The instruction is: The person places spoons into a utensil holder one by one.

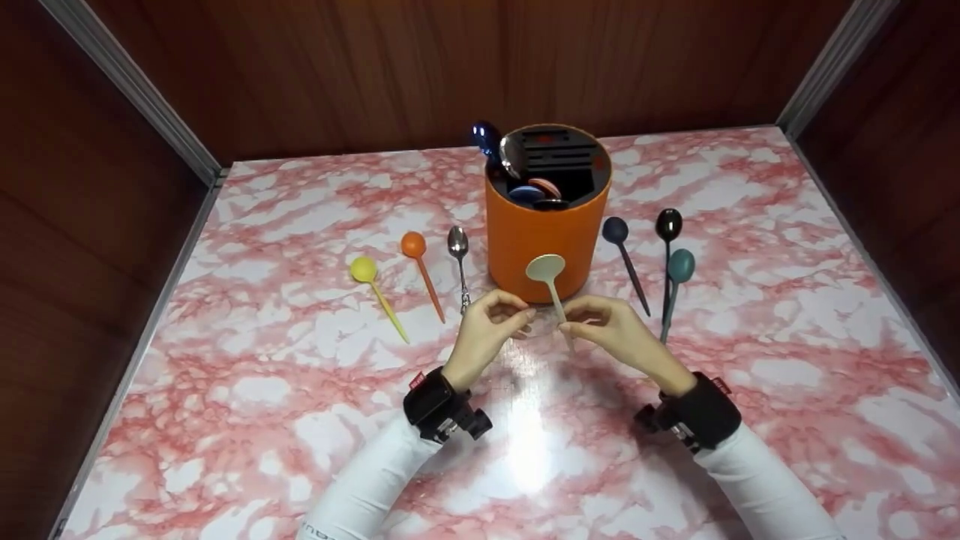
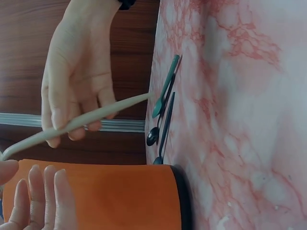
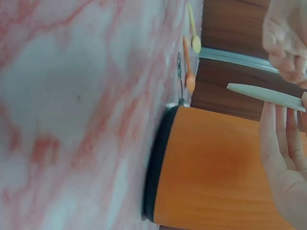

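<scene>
Pinching the pale spoon (image 1: pixel 553 288) by its handle (image 1: pixel 557 304) with the right hand (image 1: pixel 619 334), bowl (image 1: pixel 545 268) toward twelve, at six o'clock of the orange holder (image 1: pixel 536 244), apparently to leave the bowl uncovered. Holding nothing with the left hand (image 1: pixel 486 330), fingers (image 1: pixel 499 299) relaxed, at the spoon's eight o'clock, perhaps close for support.

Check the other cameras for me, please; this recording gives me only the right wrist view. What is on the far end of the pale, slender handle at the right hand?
Observer: A round head, seen in the head view: the thing is a long-handled, pale cream spoon.
Operator: My view cuts off the top of the orange cylindrical container. Does anything stick up there?
Observer: Yes, a glossy blue spoon and a shiny silver spoon, at its left side in the head view.
</scene>
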The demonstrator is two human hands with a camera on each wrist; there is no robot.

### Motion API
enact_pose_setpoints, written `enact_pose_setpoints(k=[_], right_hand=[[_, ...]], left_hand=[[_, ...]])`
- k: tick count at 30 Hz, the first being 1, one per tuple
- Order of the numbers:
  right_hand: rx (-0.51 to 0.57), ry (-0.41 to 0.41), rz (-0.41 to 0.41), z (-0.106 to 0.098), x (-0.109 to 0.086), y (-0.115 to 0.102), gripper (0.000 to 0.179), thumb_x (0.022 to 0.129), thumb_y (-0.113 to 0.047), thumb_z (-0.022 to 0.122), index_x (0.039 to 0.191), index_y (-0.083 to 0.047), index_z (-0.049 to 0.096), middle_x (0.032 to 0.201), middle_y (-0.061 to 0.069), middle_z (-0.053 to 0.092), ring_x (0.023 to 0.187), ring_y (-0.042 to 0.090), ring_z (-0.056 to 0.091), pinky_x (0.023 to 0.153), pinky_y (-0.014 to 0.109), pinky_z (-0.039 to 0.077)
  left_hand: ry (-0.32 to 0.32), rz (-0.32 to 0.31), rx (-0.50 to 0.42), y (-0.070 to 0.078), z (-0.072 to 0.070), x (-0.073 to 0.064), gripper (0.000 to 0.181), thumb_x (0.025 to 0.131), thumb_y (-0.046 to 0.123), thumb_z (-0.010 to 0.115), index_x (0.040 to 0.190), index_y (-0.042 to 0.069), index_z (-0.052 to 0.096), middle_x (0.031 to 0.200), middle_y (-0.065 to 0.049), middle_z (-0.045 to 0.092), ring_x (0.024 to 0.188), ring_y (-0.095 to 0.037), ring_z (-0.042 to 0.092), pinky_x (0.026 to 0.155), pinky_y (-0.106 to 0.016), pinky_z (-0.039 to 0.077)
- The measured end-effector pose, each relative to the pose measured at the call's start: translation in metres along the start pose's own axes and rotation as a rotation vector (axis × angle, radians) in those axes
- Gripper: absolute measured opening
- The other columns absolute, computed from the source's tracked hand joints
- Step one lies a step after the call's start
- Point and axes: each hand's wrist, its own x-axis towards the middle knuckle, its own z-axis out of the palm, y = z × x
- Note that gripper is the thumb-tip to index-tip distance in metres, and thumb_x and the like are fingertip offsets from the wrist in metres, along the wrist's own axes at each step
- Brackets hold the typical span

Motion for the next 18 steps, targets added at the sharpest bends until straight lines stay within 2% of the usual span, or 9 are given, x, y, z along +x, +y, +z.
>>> enact_pose_setpoints(k=[3, 7, 11, 15, 18], right_hand=[[0.002, 0.023, -0.021, -0.003, 0.001, -0.005, 0.020, 0.088, 0.005, 0.067, 0.105, 0.016, 0.062, 0.096, 0.025, 0.066, 0.085, 0.008, 0.063, 0.079, 0.022, 0.054], [0.012, 0.054, -0.043, -0.008, 0.004, -0.012, 0.020, 0.087, 0.007, 0.067, 0.104, 0.017, 0.062, 0.097, 0.024, 0.065, 0.084, 0.006, 0.064, 0.078, 0.021, 0.054], [0.013, 0.075, -0.072, -0.013, 0.008, -0.020, 0.018, 0.086, 0.010, 0.066, 0.102, 0.017, 0.063, 0.097, 0.025, 0.065, 0.083, 0.006, 0.064, 0.078, 0.021, 0.054], [0.027, 0.096, -0.091, -0.018, 0.013, -0.030, 0.015, 0.085, 0.012, 0.065, 0.100, 0.017, 0.063, 0.098, 0.027, 0.064, 0.083, 0.009, 0.064, 0.078, 0.021, 0.054], [0.029, 0.107, -0.088, -0.020, 0.015, -0.037, 0.013, 0.086, 0.011, 0.065, 0.099, 0.013, 0.065, 0.099, 0.023, 0.066, 0.083, 0.010, 0.064, 0.078, 0.021, 0.054]], left_hand=[[0.004, -0.012, -0.006, -0.002, -0.003, -0.001, 0.014, 0.089, -0.006, 0.062, 0.098, -0.015, 0.057, 0.085, -0.018, 0.064, 0.070, -0.017, 0.064, 0.071, -0.041, 0.059], [0.010, -0.027, -0.001, -0.005, -0.006, -0.003, 0.015, 0.089, -0.006, 0.061, 0.100, -0.016, 0.056, 0.083, -0.013, 0.064, 0.071, -0.019, 0.063, 0.069, -0.034, 0.059], [0.012, -0.036, 0.003, -0.007, -0.009, -0.006, 0.014, 0.089, -0.006, 0.061, 0.099, -0.015, 0.057, 0.081, -0.005, 0.064, 0.071, -0.015, 0.063, 0.068, -0.036, 0.059], [0.015, -0.052, -0.006, -0.010, -0.011, -0.008, 0.015, 0.089, -0.006, 0.060, 0.100, -0.016, 0.056, 0.081, -0.006, 0.064, 0.070, -0.014, 0.063, 0.069, -0.038, 0.059], [0.023, -0.074, -0.017, -0.011, -0.013, -0.010, 0.017, 0.089, -0.007, 0.060, 0.102, -0.017, 0.055, 0.082, -0.008, 0.064, 0.070, -0.014, 0.063, 0.069, -0.037, 0.059]])
